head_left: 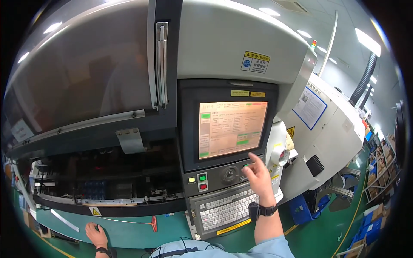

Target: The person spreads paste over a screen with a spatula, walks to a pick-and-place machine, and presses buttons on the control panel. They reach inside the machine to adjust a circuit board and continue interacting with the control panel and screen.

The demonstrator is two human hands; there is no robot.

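My right hand [259, 178] is raised over the control panel, its index finger stretched toward the lower right of a lit touchscreen monitor [232, 129]. The other fingers are loosely bent, and nothing shows in them. Whether the fingertip touches the screen frame, I cannot tell. At the lower left, my left hand [96, 234] rests on a green ledge [129, 234] with fingers curled. Something small and dark shows between its thumb and fingers, too small to name. Beside it lies a T-handle hex key with a red handle [154, 223], its thin shaft pointing toward the hand.
Below the screen are a round dial [229, 173], green and red buttons [202, 181] and a keyboard [228, 210]. A dark machine cover [86, 73] hangs over the open machine interior [107, 176]. At the right stand another white machine [331, 124], a blue bin [306, 210] and stocked shelves [380, 172].
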